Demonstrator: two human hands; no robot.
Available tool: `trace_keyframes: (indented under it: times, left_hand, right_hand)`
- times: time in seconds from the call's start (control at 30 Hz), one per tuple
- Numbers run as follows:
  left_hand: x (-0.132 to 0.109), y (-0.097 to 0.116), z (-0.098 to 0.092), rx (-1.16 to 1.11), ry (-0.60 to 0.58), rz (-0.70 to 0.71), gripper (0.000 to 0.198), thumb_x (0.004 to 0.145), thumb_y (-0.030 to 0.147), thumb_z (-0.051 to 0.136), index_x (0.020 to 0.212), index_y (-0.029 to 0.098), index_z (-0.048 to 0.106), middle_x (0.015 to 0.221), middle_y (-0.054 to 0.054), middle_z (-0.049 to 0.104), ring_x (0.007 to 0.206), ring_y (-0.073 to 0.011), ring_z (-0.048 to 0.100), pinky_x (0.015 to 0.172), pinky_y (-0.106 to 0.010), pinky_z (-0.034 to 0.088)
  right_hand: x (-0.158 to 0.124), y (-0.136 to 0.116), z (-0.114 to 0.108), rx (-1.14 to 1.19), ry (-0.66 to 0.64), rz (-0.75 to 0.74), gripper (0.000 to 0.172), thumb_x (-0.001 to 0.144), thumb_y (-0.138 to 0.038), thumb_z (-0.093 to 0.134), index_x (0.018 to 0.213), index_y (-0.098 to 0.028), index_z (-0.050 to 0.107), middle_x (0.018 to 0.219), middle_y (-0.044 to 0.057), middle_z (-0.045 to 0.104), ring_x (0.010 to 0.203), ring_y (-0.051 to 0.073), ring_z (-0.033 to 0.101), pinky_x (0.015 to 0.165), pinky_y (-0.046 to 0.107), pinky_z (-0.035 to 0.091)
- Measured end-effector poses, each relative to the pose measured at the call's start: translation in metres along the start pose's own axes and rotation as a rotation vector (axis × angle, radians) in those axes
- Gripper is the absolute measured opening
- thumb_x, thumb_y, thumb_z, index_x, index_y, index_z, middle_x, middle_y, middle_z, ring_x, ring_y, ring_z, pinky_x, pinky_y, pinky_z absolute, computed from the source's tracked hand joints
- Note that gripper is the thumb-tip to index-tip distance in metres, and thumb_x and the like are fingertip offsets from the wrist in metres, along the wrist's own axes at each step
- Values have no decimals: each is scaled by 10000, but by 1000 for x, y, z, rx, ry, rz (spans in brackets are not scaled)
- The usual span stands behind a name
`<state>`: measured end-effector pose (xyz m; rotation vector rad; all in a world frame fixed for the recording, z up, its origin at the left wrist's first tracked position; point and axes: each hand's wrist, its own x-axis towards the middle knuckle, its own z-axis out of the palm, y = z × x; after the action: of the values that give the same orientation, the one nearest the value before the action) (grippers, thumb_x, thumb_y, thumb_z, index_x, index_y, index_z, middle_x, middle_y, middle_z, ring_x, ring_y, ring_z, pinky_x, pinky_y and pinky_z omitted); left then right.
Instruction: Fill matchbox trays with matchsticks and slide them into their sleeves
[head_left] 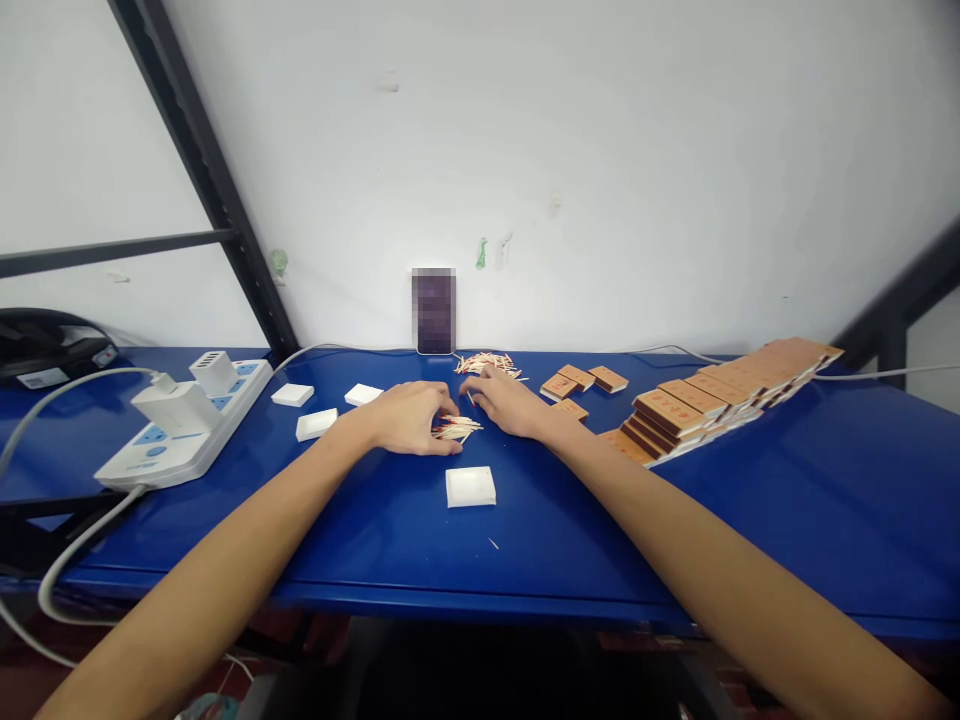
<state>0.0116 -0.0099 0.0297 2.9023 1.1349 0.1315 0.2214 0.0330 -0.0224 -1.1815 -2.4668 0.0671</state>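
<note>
My left hand [411, 418] curls around a small bundle of matches [457, 429] on the blue table, its thumb on the near side and fingers on the far side. Just right of it, my right hand [504, 402] has its fingers pinched together, with a match [471, 398] at the fingertips. A larger loose pile of matches [487, 364] lies behind my right hand, near the wall. Closer to me sits an open white matchbox tray [471, 487]. More white trays, one of them a shallow tray [316, 425], lie left of my left hand.
Brown matchboxes [679, 408] are stacked in a long row at right, with several loose matchboxes [568, 380] beside them. A white power strip [187, 430] with plugs and cables stands at left. A blurred-out dark device [435, 312] leans on the wall. The table's front edge [480, 605] is near me.
</note>
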Motion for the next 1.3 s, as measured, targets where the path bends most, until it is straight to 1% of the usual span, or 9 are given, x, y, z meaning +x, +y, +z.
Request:
trace_keyframes:
  times: [0.13,0.27,0.4,0.47,0.57,0.73,0.87,1.0,1.3]
  left_hand:
    - [-2,2,-3,-22,-29,25,397,803,517,567,1057,229,667,1009,-51,619,885,-221,597,770,-315,408]
    - [-3,0,-3,-31,-32,43,471,767,556,606,1098,222,643,982,-49,595,864,-217,586,769,-314,413]
    - [-1,-8,2,-71,21,59,393,796,483,592,1075,210,638,974,-52,589,851,-207,584,767,-310,426]
    - [2,-13,7,-103,100,36,337,849,431,531,1082,206,625,990,-56,598,888,-210,583,798,-322,439]
    - [10,-24,21,-132,251,-58,315,922,348,404,1112,191,601,1074,-71,604,1025,-223,560,922,-376,431]
    - [39,-46,37,-97,287,-87,423,946,283,312,1309,169,495,1280,-105,519,1218,-219,478,1078,-380,344]
    - [72,-55,35,-14,200,-157,507,944,380,362,1399,163,418,1266,-141,516,1175,-251,520,1028,-385,386]
    - [94,-55,34,91,187,-145,473,932,396,413,1338,173,513,1151,-134,605,1097,-261,567,976,-381,412]
    - [81,-62,38,-5,276,-115,302,852,198,461,1022,165,708,1001,-102,704,933,-231,636,849,-326,462]
  right_hand:
    - [0,-3,0,25,11,-1,184,949,-245,450,976,-171,616,949,86,545,907,193,537,825,312,411]
    - [0,-13,0,85,39,56,155,925,-238,498,920,-150,626,926,84,583,897,184,538,817,301,402]
    - [2,-20,-5,217,15,50,181,909,-190,480,882,-153,655,856,53,631,830,164,562,769,279,412]
    - [2,-17,-8,218,71,127,231,911,-138,423,929,-148,653,910,65,650,866,169,578,809,287,419]
    - [-3,-6,-13,63,156,326,291,889,-100,405,1089,-136,613,1085,132,608,996,221,570,887,330,413]
    - [-9,12,-19,-106,92,466,396,852,-59,399,1213,-127,549,1193,176,509,1036,255,570,894,337,423]
    - [-8,21,-20,-137,19,466,401,848,-46,396,1195,-137,574,1185,167,524,1052,252,567,898,329,421]
    - [-8,25,-15,-167,3,408,336,865,-64,394,1104,-144,616,1084,156,580,977,247,589,851,330,430]
    - [-6,21,-16,-160,43,298,218,879,-95,439,908,-153,647,982,144,648,893,242,605,759,316,426]
